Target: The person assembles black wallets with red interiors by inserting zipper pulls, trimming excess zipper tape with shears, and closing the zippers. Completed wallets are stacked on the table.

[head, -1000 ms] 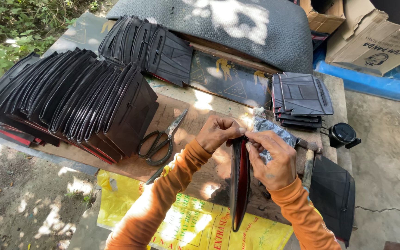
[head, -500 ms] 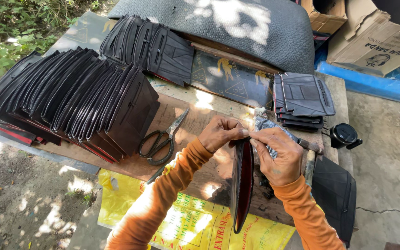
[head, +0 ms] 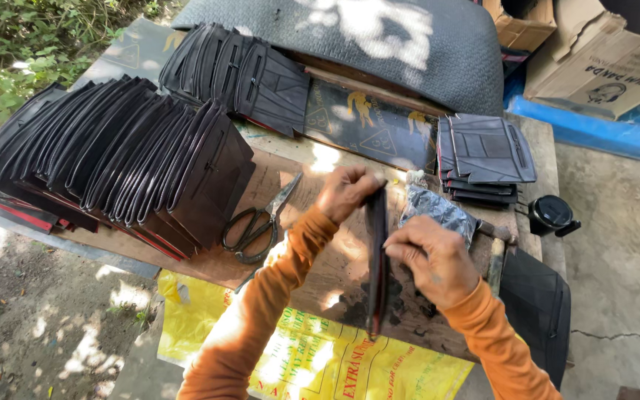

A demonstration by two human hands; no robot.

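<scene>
We pinch the black piece [head: 376,267] edge-on, left hand [head: 344,192] gripping its top (far end), right hand [head: 432,261] clamped mid-length, its long axis running toward the table's [head: 312,285] near edge.

The right hand [head: 435,261] has slid from the black panel's [head: 376,267] top to its middle.

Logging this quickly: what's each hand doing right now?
Left hand: closed on the top of the black panel.
Right hand: gripping the same panel's edge.
</scene>
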